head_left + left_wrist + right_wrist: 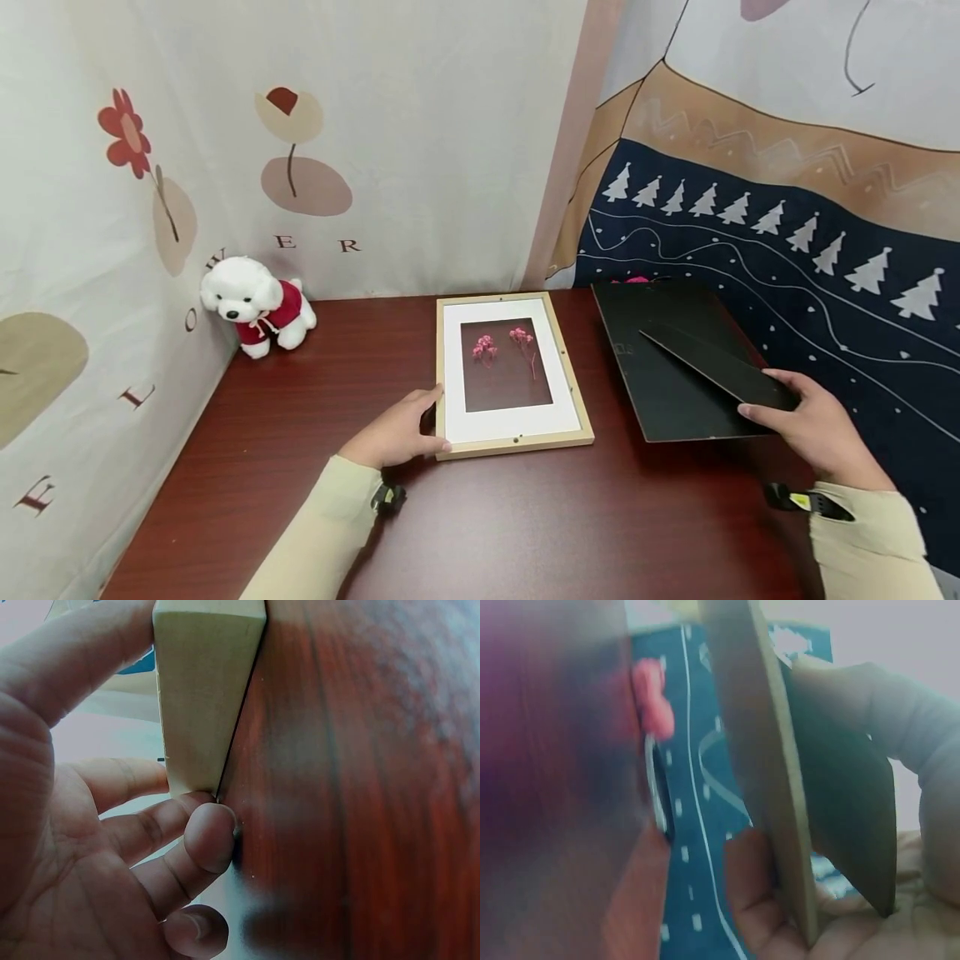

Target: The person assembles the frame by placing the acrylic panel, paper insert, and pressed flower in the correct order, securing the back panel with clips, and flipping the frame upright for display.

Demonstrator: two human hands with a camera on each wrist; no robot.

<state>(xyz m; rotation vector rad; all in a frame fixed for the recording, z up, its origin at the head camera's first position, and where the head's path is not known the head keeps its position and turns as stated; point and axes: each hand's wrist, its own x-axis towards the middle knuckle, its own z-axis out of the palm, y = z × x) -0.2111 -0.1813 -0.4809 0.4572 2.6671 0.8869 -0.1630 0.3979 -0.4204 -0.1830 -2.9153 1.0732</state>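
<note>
A light wooden picture frame lies on the table with a white mat and two sprigs of pink dried flowers in its window. My left hand grips its near left corner, thumb at the front edge and fingers along the left side. In the left wrist view, fingertips curl at the wooden side. My right hand holds a black backing board by its right part, thumb on the narrow stand leg. The right wrist view shows fingers behind the board, which is raised off the table.
A white plush dog in a red top sits at the back left, against the patterned curtain. Something pink peeks out behind the board. A dark blue cloth with trees borders the reddish-brown table on the right.
</note>
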